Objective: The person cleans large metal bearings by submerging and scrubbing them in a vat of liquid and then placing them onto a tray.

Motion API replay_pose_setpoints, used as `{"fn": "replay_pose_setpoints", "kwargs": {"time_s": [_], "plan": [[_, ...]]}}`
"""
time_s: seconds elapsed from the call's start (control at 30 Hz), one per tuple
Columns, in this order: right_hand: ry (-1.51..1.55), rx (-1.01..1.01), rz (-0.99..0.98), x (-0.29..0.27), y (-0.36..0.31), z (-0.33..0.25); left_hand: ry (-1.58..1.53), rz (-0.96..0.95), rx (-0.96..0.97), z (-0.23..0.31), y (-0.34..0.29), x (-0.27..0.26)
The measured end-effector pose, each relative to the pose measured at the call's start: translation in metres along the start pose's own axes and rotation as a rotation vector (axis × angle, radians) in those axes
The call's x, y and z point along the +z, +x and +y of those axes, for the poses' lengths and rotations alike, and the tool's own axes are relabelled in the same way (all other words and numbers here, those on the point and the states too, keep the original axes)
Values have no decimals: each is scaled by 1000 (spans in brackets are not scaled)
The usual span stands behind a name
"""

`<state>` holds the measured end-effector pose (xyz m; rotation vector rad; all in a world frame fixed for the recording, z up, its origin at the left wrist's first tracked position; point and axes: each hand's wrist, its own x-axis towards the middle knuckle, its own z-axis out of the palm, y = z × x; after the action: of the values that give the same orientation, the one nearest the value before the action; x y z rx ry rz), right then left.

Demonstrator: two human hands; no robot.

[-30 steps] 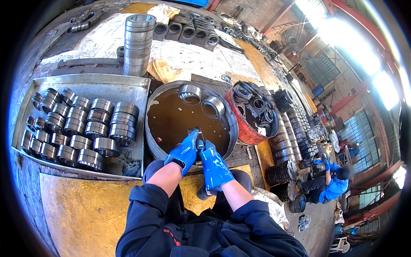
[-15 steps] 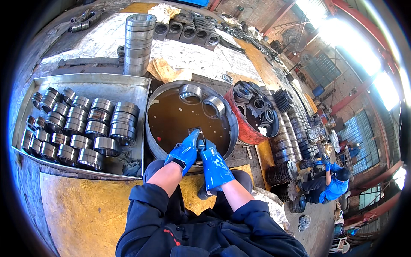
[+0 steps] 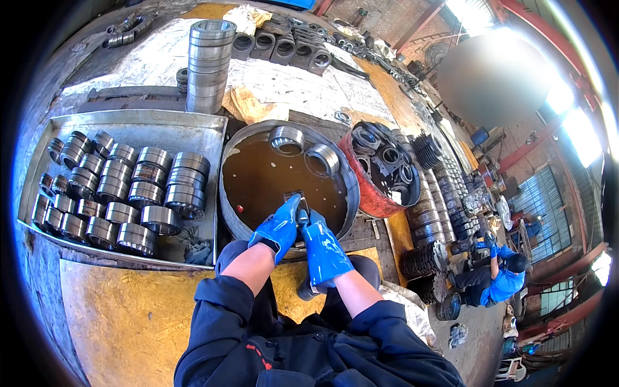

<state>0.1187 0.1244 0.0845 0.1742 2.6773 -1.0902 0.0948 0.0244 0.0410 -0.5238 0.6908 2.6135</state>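
Both my hands wear blue rubber gloves and meet over the near side of a round metal tub (image 3: 353,206) of brown liquid (image 3: 258,174). My left hand (image 3: 277,226) and my right hand (image 3: 320,242) are closed around a small dark metal piece (image 3: 302,216). Only its edges show between the gloves, so its kind is unclear. Toward the tub's far side, two shiny steel bearing rings (image 3: 322,159) sit partly in the liquid, apart from my hands. A small red bit (image 3: 240,209) and pale specks float on the surface.
On the left, a metal tray (image 3: 216,138) holds rows of steel bearing rings and a grey rag (image 3: 198,251). A tall stack of rings (image 3: 209,68) rises behind it. Right of the tub stands a red drum (image 3: 361,193) with dark metal parts. A co-worker (image 3: 501,280) crouches at far right.
My hands stay in nearly the same place, closed on the small metal piece. The floating specks in the tub have drifted slightly.
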Motion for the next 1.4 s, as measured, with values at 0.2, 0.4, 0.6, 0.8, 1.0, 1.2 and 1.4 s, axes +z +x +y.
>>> {"fn": "replay_pose_setpoints", "kwargs": {"time_s": [0.2, 0.4, 0.6, 0.8, 1.0, 1.2, 1.4], "plan": [[-443, 32, 121, -38, 126, 154, 980, -304, 676, -14, 12, 15], [331, 74, -51, -13, 132, 151, 1042, -155, 360, 58, -99, 45], [641, 90, -162, -17, 20, 53, 777, -123, 474, 23, -61, 19], [619, -34, -260, -40, -9, -16, 312, -82, 362, 23, -61, 36], [-190, -497, -61, -35, -9, -111, -135, -15, 402, 70, -96, 37], [-121, -781, -283, 21, 10, -183, -373, -99, 823, 117, -101, 11], [100, -605, -863, 122, 31, -181, -483, 323, 952, 124, -137, -60]]}}
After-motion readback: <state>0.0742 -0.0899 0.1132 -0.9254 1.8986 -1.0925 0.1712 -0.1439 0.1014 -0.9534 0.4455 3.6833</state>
